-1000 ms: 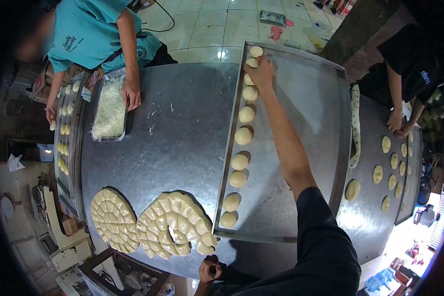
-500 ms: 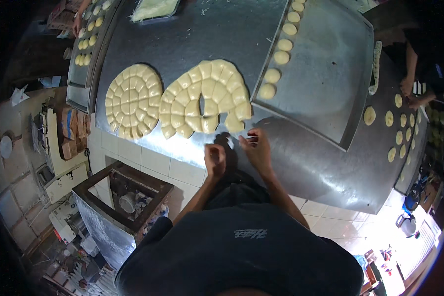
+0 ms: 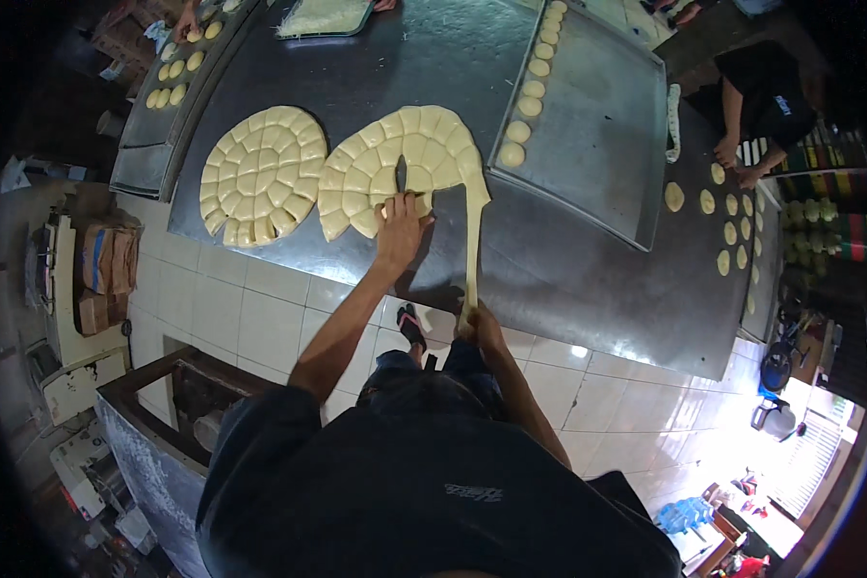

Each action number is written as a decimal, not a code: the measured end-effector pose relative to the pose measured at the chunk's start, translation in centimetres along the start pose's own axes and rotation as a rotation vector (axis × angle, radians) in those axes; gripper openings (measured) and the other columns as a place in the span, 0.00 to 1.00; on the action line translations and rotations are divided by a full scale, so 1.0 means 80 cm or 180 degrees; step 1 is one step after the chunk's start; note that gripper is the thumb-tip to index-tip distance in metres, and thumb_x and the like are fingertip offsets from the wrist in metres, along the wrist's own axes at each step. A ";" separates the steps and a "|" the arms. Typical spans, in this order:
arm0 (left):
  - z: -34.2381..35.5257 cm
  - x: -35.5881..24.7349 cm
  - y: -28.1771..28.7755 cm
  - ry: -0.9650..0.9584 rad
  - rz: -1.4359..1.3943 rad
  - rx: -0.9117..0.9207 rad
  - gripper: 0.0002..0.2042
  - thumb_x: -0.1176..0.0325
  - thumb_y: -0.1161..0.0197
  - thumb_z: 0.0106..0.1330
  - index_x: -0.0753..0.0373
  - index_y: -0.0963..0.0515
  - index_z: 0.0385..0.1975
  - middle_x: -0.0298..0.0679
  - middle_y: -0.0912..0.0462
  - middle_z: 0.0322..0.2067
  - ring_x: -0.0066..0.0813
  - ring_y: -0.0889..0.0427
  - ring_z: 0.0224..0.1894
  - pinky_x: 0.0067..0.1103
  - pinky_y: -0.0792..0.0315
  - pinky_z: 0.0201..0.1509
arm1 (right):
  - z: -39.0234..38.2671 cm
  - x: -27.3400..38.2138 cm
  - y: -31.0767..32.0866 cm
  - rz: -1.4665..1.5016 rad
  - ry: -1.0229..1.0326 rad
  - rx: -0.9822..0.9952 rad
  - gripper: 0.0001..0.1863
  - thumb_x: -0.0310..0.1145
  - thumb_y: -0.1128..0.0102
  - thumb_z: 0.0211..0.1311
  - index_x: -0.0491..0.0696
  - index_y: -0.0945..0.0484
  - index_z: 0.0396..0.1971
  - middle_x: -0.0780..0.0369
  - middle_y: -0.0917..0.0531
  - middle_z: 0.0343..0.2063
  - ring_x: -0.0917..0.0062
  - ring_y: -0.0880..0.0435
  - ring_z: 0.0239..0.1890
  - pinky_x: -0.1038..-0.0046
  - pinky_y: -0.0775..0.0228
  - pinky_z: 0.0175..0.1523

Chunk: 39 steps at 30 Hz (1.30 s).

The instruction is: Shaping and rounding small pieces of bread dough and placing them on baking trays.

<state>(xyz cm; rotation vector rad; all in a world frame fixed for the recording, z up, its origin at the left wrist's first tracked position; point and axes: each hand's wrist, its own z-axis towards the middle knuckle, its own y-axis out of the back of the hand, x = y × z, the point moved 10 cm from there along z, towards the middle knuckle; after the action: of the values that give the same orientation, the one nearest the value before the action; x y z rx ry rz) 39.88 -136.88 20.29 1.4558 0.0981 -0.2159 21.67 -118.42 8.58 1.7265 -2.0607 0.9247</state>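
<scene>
A scored sheet of pale, glossy dough (image 3: 356, 178), marked into blocks and with a slit near its middle, lies on the dark metal table. My left hand (image 3: 402, 236) is at its near edge, fingers bent over a piece of the dough. From the sheet's right side a long strip of dough (image 3: 473, 241) stretches toward me past the table edge. My right hand (image 3: 482, 326) is closed around the strip's lower end, just off the table. A round scored dough (image 3: 263, 175) lies to the left, touching or nearly touching the sheet.
Beyond to the right, a metal tray (image 3: 597, 125) carries a row of dough balls. Flattened dough rounds (image 3: 731, 233) lie near a co-worker's hands (image 3: 737, 164). At left stands another tray (image 3: 143, 164) with dough balls; a shredded-filling tray (image 3: 325, 17) sits far back. A dark-framed bin (image 3: 130, 385) is left.
My right hand has taken hold of the dough's right end and pulled it toward me into a long strip. My left hand has moved forward onto the dough. The view has shifted slightly.
</scene>
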 end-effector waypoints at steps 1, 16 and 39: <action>-0.007 0.001 -0.016 0.0011 -0.0024 -0.0025 0.22 0.55 0.42 0.64 0.63 0.32 0.52 0.42 0.27 0.47 0.41 0.32 0.52 0.41 0.43 0.57 | -0.029 -0.002 -0.009 0.0413 -0.0228 0.0350 0.14 0.38 0.55 0.61 0.47 0.29 0.43 0.66 0.29 0.26 0.80 0.31 0.25 0.80 0.38 0.31; -0.106 -0.101 0.024 -0.0264 -0.1678 0.0530 0.13 0.64 0.42 0.62 0.68 0.34 0.35 0.54 0.32 0.31 0.54 0.30 0.35 0.41 0.35 0.41 | -0.263 0.199 0.135 -0.0791 0.1032 -0.0822 0.18 0.45 0.46 0.62 0.43 0.25 0.36 0.70 0.31 0.20 0.86 0.33 0.23 0.83 0.46 0.25; -0.144 -0.068 -0.047 -0.0027 -0.1235 -0.0326 0.13 0.68 0.34 0.58 0.64 0.33 0.31 0.48 0.29 0.32 0.46 0.32 0.36 0.38 0.39 0.42 | -0.083 0.165 0.157 -0.3655 0.2593 -0.2907 0.08 0.33 0.48 0.63 0.45 0.26 0.36 0.53 0.26 0.39 0.58 0.31 0.43 0.55 0.41 0.50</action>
<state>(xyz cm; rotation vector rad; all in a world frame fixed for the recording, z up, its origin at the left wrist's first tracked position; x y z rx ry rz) 34.51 -125.39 16.41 1.3243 0.3807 -0.5255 5.43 -123.35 17.88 1.2814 -0.5425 0.1431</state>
